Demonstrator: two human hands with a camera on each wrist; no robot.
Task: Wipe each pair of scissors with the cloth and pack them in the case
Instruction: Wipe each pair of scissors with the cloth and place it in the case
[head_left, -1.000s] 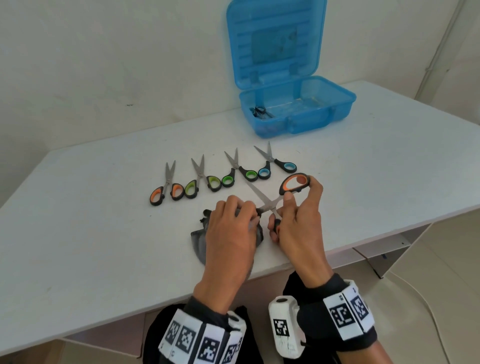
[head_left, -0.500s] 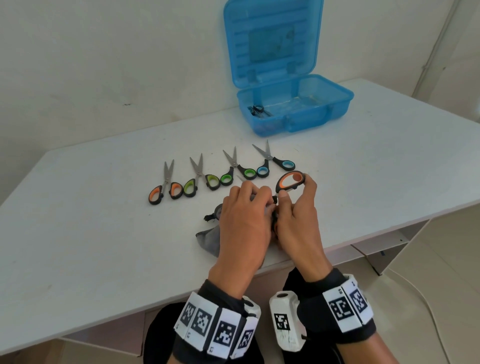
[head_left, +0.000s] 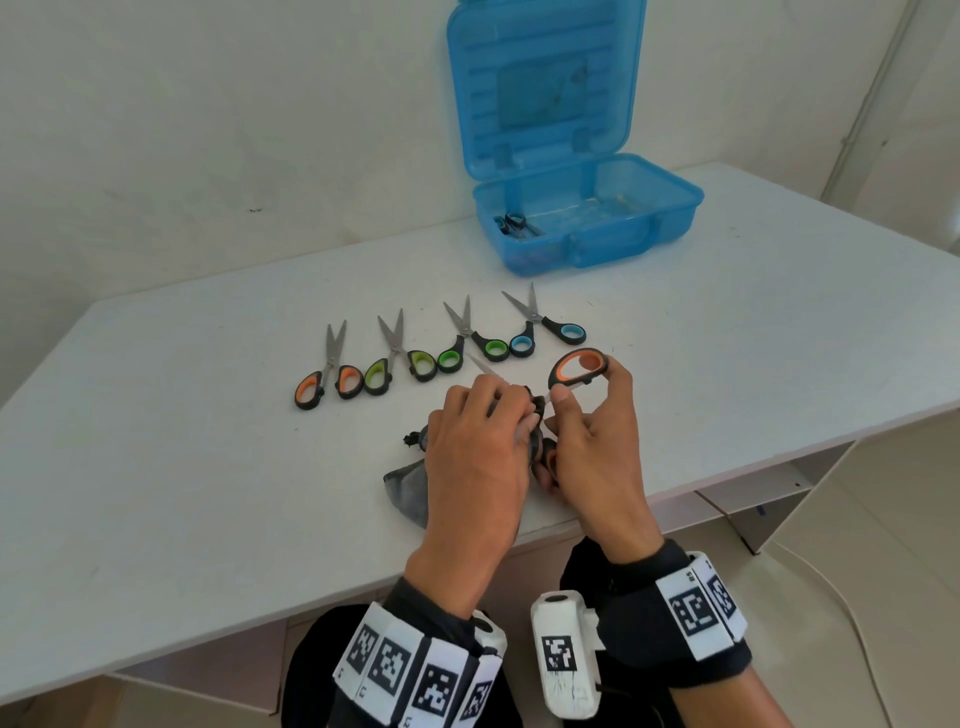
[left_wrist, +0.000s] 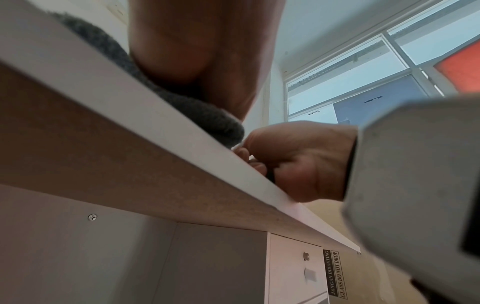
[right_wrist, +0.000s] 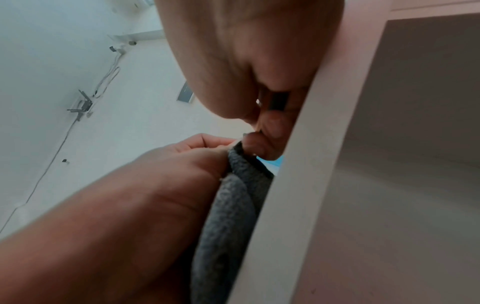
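On the white surface (head_left: 156, 467), near its front edge, the right hand (head_left: 592, 457) grips the orange-handled scissors (head_left: 579, 368) while the left hand (head_left: 475, 457) pinches the grey cloth (head_left: 408, 483) around a blade, best drawn steadily toward the tip, fingers off the edge.

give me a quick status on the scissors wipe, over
Left hand grips grey cloth around a blade. Right hand holds orange-handled scissors. Four pairs wait on table; blue case open. Nothing in the way.
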